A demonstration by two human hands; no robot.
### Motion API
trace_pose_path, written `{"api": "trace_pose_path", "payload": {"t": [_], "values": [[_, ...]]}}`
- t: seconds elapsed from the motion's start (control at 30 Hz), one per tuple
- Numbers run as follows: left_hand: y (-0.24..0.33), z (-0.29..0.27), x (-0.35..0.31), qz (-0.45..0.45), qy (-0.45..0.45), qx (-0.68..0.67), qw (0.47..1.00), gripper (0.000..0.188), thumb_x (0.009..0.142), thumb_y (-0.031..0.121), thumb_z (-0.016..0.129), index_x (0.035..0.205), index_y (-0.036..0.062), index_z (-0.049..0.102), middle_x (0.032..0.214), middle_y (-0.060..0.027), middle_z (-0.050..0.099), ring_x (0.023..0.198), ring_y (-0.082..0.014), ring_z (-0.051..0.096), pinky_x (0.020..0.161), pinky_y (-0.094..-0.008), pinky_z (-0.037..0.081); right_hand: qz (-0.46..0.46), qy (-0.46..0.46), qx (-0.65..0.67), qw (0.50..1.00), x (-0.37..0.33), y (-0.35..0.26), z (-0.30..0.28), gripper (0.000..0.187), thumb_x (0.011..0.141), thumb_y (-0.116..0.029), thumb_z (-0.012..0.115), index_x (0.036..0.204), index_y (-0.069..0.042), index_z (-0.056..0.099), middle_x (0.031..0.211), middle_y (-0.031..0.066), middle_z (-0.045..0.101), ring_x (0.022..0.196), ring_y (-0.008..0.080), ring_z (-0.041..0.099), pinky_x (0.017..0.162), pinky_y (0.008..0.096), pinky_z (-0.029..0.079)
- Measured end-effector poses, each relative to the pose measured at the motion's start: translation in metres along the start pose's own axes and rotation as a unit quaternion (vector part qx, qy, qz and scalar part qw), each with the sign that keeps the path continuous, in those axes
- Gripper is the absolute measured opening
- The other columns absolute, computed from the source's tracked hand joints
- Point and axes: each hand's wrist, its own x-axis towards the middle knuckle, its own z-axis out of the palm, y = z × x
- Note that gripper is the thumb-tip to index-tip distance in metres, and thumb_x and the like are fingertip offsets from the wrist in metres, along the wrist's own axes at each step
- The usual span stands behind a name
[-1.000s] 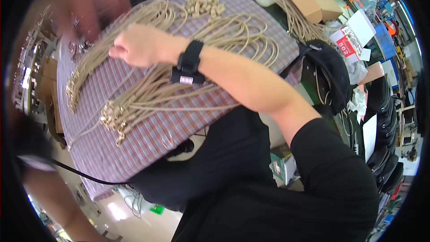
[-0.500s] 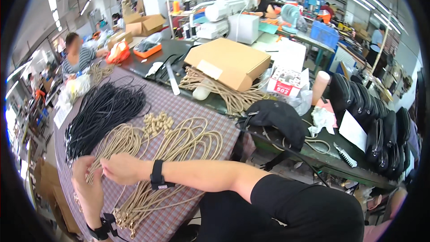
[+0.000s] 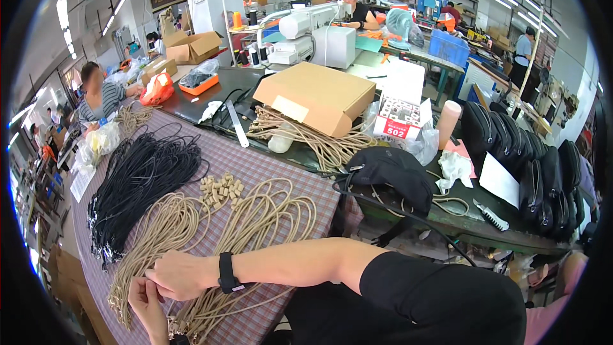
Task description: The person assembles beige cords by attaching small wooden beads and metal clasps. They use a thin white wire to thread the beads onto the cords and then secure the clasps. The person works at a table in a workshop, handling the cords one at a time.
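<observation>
At the lower left my right hand [image 3: 183,275] and my left hand [image 3: 145,303] meet, fingertips pinched together. Whatever they pinch is too small or hidden to make out. Both are over the lower end of a bundle of beige cords [image 3: 163,220] with small metal ends. A second spread of looped beige cords [image 3: 271,217] passes beneath my right wrist and forearm. Between the two bundles, farther off, sits a heap of small tan pieces [image 3: 220,190]. Black cords [image 3: 143,176] with metal ends are piled at the far left, on the plaid cloth [image 3: 313,188].
On the dark bench beyond stand a cardboard box [image 3: 319,96] over more cords, a white box of small bottles [image 3: 401,118] and a black bag [image 3: 393,176]. A utility knife [image 3: 490,216] lies near black pouches [image 3: 543,179]. A person in stripes [image 3: 102,96] sits far left.
Both hands have moved down in the picture and come together, the left one going from spread fingers to a pinch. The view has shifted slightly.
</observation>
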Motion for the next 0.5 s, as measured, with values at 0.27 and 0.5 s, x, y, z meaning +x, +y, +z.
{"api": "trace_pose_path", "payload": {"t": [0.27, 0.5], "values": [[0.004, -0.014, -0.005, 0.025, 0.083, 0.055, 0.995, 0.023, 0.113, 0.011, 0.055, 0.090, 0.0060, 0.053, 0.070, 0.0039, 0.045, 0.060, -0.0036, 0.039, 0.053, -0.0220, 0.028, -0.020, -0.004, 0.009, 1.000, 0.000, 0.008, -0.008, 0.025, 0.098, -0.021, 0.063, 0.090, 0.002, 0.057, 0.069, 0.0229, 0.065, 0.068, 0.0469, 0.067, 0.064, 0.0557, 0.053], [-0.029, -0.056, 0.010, 0.055, 0.253, -0.057, 0.964, 0.031, 0.116, 0.022, 0.054, 0.087, 0.0096, 0.052, 0.070, 0.0053, 0.042, 0.061, -0.0023, 0.036, 0.055, -0.0222, 0.025, 0.002, 0.025, 0.075, 0.997, 0.004, 0.036, 0.008, 0.020, 0.100, -0.018, 0.061, 0.091, 0.000, 0.062, 0.084, 0.0214, 0.067, 0.084, 0.0443, 0.067, 0.076, 0.0537, 0.051]]}}
